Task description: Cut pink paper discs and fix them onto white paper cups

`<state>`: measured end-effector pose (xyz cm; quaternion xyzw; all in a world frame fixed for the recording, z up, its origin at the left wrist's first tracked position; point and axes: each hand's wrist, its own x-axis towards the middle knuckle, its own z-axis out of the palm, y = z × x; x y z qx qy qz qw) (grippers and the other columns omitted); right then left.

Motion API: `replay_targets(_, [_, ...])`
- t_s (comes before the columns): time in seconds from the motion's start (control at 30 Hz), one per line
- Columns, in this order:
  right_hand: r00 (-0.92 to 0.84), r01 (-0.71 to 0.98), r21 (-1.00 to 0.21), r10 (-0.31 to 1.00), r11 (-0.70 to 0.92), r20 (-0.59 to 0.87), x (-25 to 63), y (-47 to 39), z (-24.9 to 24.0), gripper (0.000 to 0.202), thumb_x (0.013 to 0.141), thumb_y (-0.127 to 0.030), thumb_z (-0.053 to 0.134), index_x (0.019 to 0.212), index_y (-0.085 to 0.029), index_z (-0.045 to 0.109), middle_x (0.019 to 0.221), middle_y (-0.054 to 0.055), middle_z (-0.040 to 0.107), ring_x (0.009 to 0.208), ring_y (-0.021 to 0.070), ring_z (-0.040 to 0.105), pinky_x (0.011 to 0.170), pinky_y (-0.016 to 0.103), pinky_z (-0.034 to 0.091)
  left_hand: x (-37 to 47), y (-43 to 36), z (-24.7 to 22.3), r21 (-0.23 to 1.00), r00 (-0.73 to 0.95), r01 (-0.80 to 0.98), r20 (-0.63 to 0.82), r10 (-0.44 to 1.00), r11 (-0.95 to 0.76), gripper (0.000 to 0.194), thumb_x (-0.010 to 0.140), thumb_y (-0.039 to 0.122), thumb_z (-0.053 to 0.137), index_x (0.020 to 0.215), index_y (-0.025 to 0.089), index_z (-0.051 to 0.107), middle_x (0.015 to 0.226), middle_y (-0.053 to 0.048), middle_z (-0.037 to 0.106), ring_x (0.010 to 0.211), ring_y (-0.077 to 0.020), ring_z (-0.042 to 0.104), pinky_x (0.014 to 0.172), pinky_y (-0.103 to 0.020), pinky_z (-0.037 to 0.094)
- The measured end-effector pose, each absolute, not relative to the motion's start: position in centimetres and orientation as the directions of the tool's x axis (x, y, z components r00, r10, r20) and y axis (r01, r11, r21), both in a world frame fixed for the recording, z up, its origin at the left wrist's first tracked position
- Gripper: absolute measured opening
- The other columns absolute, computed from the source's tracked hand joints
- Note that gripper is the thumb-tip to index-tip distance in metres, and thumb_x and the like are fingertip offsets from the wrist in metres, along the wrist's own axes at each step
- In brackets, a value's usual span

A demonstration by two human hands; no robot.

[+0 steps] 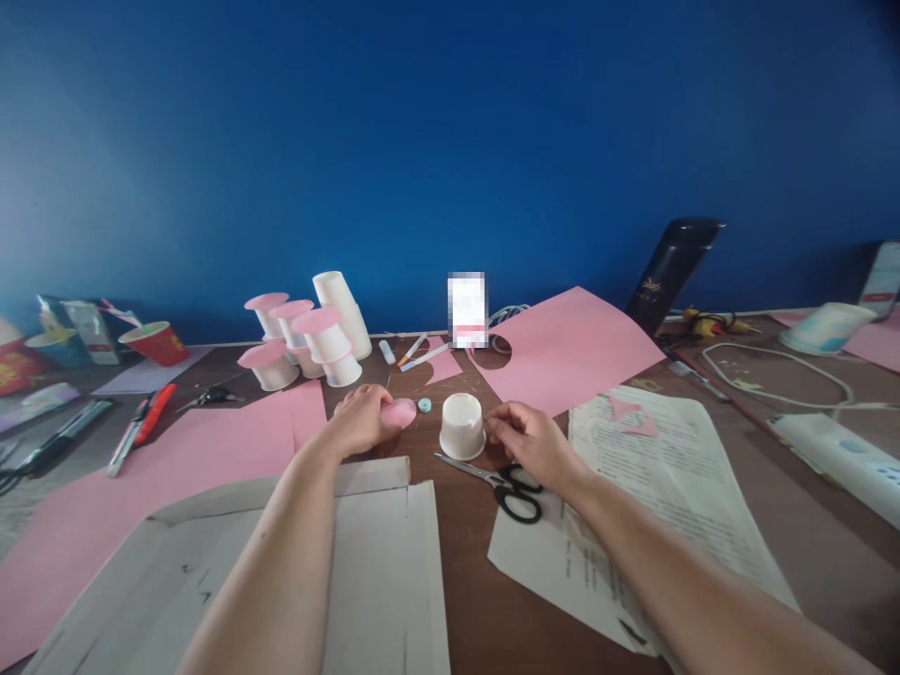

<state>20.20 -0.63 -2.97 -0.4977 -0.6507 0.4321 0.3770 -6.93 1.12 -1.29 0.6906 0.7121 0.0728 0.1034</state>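
My left hand point(364, 419) is closed on the edge of a small pink paper disc point(399, 413), low over the brown table. A small pale-green ring point(425, 405) lies just right of the disc. Upside down in the middle stands a white paper cup point(462, 427). Beside its right side is my right hand point(529, 433), thumb and fingers pinched together; whether they touch the cup or hold anything small, I cannot make out. Black-handled scissors point(512, 486) lie partly spread below the cup, pointing left, near my right wrist.
White cups topped with pink discs point(320, 322) stand at the back left. A pink sheet point(562, 352) with a round cut-out lies at the back right. Printed papers point(661, 469), a white box lid point(386, 581), a box cutter point(141, 427) and a power strip point(836, 455) surround the hands.
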Motion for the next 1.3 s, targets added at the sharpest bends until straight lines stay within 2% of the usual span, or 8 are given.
replay_targets(0.33, [-0.220, 0.317, -0.939, 0.974, 0.130, 0.060, 20.3, -0.6, -2.9, 0.020, 0.083, -0.038, 0.056, 0.083, -0.019, 0.061, 0.066, -0.001, 0.063, 0.049, 0.0105, 0.049, 0.049, 0.023, 0.040, -6.7, 0.7, -0.6, 0.282, -0.032, 0.958, -0.050, 0.998, 0.045, 0.043, 0.069, 0.042, 0.056, 0.107, 0.022, 0.056, 0.118, -0.011, 0.060, 0.110, -0.0325, 0.054, 0.085, -0.040, 0.044])
replay_targets(0.6, [-0.187, 0.278, -0.951, 0.979, 0.138, 0.087, 20.5, -0.5, -2.9, 0.023, 0.084, -0.040, 0.056, 0.084, -0.018, 0.061, 0.063, -0.002, 0.061, 0.050, 0.0105, 0.048, 0.050, 0.024, 0.040, -7.3, 1.0, -0.8, 0.582, 0.019, 0.811, 0.061, 0.998, -0.051, 0.041, 0.071, 0.043, 0.059, 0.104, 0.019, 0.054, 0.106, -0.009, 0.062, 0.094, -0.0226, 0.060, 0.082, -0.035, 0.048])
replay_targets(0.73, [-0.180, 0.273, -0.952, 0.980, 0.135, 0.088, 20.5, -0.5, -2.6, 0.022, 0.084, -0.040, 0.056, 0.083, -0.018, 0.061, 0.064, -0.002, 0.060, 0.050, 0.0104, 0.048, 0.051, 0.024, 0.040, -7.9, 1.4, -1.6, 0.662, -0.038, 0.749, 0.094, 0.995, -0.034, 0.044, 0.069, 0.040, 0.061, 0.108, 0.019, 0.056, 0.101, -0.007, 0.064, 0.087, -0.0213, 0.061, 0.080, -0.036, 0.048])
replay_targets(0.87, [-0.185, 0.282, -0.951, 0.980, 0.130, 0.080, 20.4, -0.7, -2.3, 0.022, 0.084, -0.039, 0.056, 0.082, -0.018, 0.061, 0.063, -0.002, 0.060, 0.050, 0.0103, 0.048, 0.050, 0.024, 0.040, -7.4, 1.2, -1.5, 0.694, -0.014, 0.720, -0.006, 1.000, 0.014, 0.049, 0.066, 0.039, 0.066, 0.110, 0.019, 0.059, 0.108, -0.009, 0.066, 0.096, -0.0239, 0.061, 0.085, -0.036, 0.047])
replay_targets(0.93, [-0.190, 0.282, -0.950, 0.978, 0.135, 0.083, 20.4, -0.7, -2.2, 0.022, 0.084, -0.040, 0.055, 0.083, -0.018, 0.061, 0.063, -0.002, 0.060, 0.050, 0.0102, 0.048, 0.050, 0.023, 0.040, -6.9, 1.1, -1.3, 0.703, -0.007, 0.710, -0.057, 0.998, 0.045, 0.045, 0.067, 0.036, 0.066, 0.109, 0.019, 0.061, 0.109, -0.009, 0.067, 0.098, -0.0245, 0.061, 0.086, -0.036, 0.046])
replay_targets(1.03, [-0.195, 0.290, -0.946, 0.976, 0.147, 0.092, 20.4, -0.7, -2.3, 0.023, 0.084, -0.040, 0.055, 0.083, -0.018, 0.061, 0.064, -0.002, 0.060, 0.050, 0.0104, 0.048, 0.050, 0.024, 0.040, -6.2, 1.2, -1.4, 0.691, -0.050, 0.720, -0.046, 0.998, 0.068, 0.033, 0.071, 0.031, 0.062, 0.102, 0.020, 0.065, 0.105, -0.008, 0.069, 0.095, -0.0239, 0.063, 0.085, -0.034, 0.045])
replay_targets(1.17, [-0.194, 0.317, -0.936, 0.977, 0.151, 0.092, 20.3, -0.6, -2.4, 0.023, 0.085, -0.041, 0.055, 0.082, -0.019, 0.062, 0.063, -0.002, 0.060, 0.050, 0.0107, 0.049, 0.050, 0.024, 0.041, -5.7, 1.5, -1.9, 0.689, -0.112, 0.716, -0.044, 0.993, 0.111, 0.023, 0.071, 0.027, 0.060, 0.092, 0.022, 0.068, 0.093, -0.005, 0.071, 0.084, -0.0225, 0.064, 0.074, -0.031, 0.044])
replay_targets(1.3, [-0.197, 0.315, -0.937, 0.976, 0.149, 0.089, 20.3, -0.6, -2.4, 0.023, 0.085, -0.041, 0.055, 0.084, -0.019, 0.062, 0.063, -0.002, 0.060, 0.050, 0.0108, 0.049, 0.050, 0.024, 0.041, -5.4, 1.2, -1.6, 0.769, -0.139, 0.604, -0.158, 0.978, 0.210, 0.021, 0.068, 0.028, 0.065, 0.087, 0.020, 0.070, 0.079, -0.005, 0.071, 0.067, -0.0202, 0.062, 0.061, -0.028, 0.043])
